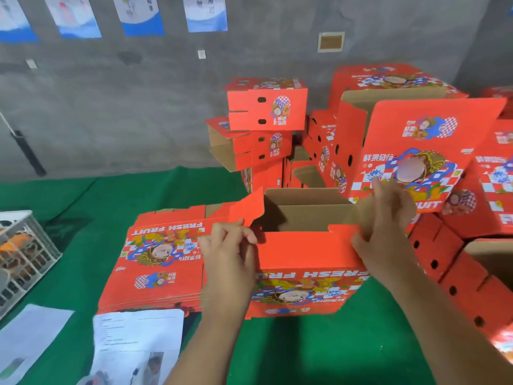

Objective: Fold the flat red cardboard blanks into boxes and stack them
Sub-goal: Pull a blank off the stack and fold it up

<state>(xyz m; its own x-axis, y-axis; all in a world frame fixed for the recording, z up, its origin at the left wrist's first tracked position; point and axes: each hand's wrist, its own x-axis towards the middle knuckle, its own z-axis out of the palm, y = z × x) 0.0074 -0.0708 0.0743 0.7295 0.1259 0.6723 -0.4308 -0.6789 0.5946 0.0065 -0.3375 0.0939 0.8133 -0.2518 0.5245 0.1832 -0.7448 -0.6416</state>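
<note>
A half-formed red box [305,254] stands near centre, top open, brown inner walls showing, "FRESH FRUIT" print on its near panel. One red side flap [247,208] stands raised at its left end. Just left of it lies a stack of flat red blanks [155,262], printed face up. Folded boxes [266,107] are piled on the far side, some lying on their sides. More folded boxes [427,145] stand at the right, one with its printed lid upright.

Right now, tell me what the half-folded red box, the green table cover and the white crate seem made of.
Half-folded red printed box: cardboard, smooth red print outside, plain brown inside. Green table cover: probably felt-like cloth, matte, soft creases. White lattice crate: probably moulded plastic, with an even grid of openings.
</note>
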